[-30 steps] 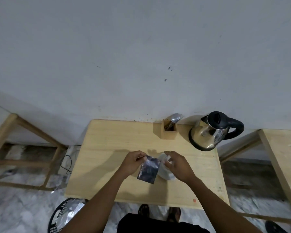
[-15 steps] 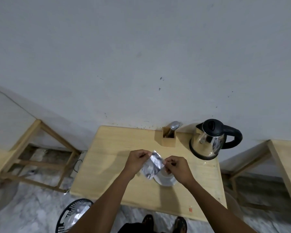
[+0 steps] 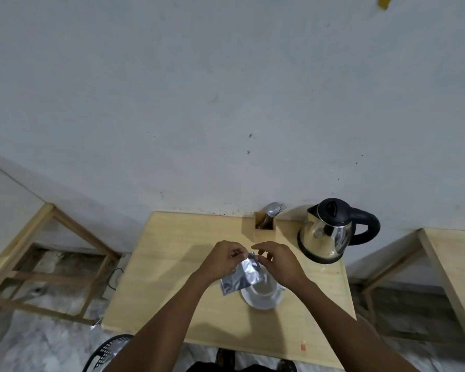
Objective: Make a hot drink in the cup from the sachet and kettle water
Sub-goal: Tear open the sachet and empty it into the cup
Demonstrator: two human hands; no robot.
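Observation:
A silver foil sachet (image 3: 241, 276) hangs over the middle of the small wooden table (image 3: 167, 285). My left hand (image 3: 222, 261) pinches its top left corner. My right hand (image 3: 278, 263) pinches the top edge right beside it. Below the sachet stands a white cup (image 3: 265, 289) on a white saucer (image 3: 261, 303), partly hidden by the sachet and my right hand. A steel kettle (image 3: 326, 236) with a black lid and handle stands at the table's back right, handle pointing right.
A wooden holder (image 3: 263, 229) with spoons and a fork stands at the back edge against the wall, left of the kettle. Wooden frames flank the table on both sides. A black mesh bin (image 3: 105, 353) sits on the floor at the front left.
The view has tilted up toward the wall. Both hands have drawn closer together at the sachet's top, and the sachet now hangs lower over the cup.

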